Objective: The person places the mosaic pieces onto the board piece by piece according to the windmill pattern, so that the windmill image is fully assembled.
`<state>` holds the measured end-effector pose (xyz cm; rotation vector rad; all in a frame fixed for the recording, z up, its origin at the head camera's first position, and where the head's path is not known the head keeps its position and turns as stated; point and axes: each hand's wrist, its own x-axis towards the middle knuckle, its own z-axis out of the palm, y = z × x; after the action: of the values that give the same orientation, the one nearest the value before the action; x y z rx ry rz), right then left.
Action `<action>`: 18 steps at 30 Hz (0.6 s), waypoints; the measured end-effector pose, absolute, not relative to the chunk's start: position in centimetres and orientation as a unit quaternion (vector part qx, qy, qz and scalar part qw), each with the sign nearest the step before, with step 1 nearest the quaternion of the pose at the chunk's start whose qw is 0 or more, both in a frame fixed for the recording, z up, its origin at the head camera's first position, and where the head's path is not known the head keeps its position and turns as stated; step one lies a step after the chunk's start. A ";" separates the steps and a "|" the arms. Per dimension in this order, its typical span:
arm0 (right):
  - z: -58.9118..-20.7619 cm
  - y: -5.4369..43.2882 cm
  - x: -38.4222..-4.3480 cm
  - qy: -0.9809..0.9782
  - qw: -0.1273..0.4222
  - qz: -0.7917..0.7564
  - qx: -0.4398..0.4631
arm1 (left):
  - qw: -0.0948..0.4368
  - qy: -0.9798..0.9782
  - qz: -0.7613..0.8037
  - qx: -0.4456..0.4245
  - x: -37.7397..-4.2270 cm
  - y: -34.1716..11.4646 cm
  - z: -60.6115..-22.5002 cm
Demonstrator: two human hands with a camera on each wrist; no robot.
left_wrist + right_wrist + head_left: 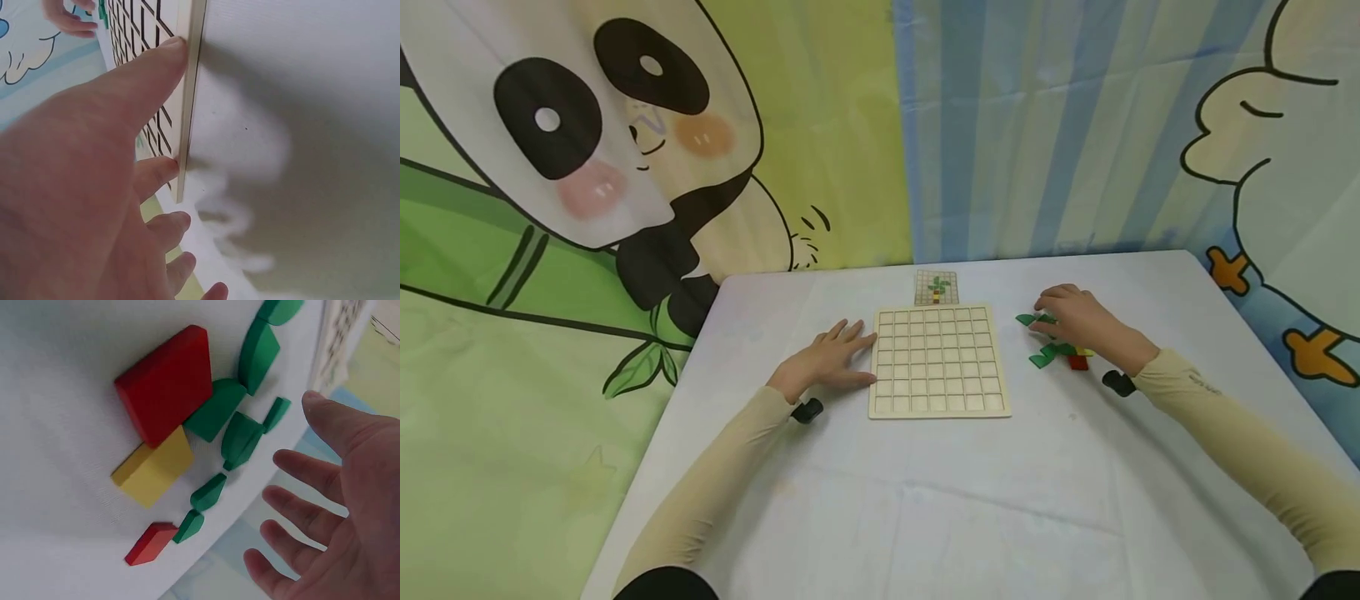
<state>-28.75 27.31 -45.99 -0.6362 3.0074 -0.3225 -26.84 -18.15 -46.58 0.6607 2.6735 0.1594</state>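
Observation:
A pale wooden grid board (937, 362) lies flat on the white table. My left hand (825, 360) is spread at its left side; in the left wrist view the thumb and one finger touch the board's edge (190, 94). To the board's right, my right hand (1086, 323) hovers over a loose group of small blocks, its fingers relaxed and holding nothing. In the right wrist view the group has a large red block (169, 384), a yellow block (155, 467), a smaller red block (152, 542) and several green blocks (217, 409) with curved sides.
A small pattern card (936, 287) with a green, yellow and red plant picture lies just behind the board. The white table (925, 500) reaches back to a printed cloth backdrop (1037, 125) with cartoon animals.

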 end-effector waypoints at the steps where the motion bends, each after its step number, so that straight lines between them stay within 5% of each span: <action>1: -46.1 27.0 -29.0 0.973 0.026 -0.095 -0.206 | 0.192 0.951 0.058 0.234 -26.8 -18.1 -46.5; 18: -46.8 25.5 -30.0 0.975 0.040 -0.080 -0.205 | 0.200 0.951 0.043 0.232 -27.2 -17.9 -46.5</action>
<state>-30.02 25.54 -46.84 -0.6295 2.9864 -0.2459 -27.22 -17.86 -46.46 0.6472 2.6583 0.1206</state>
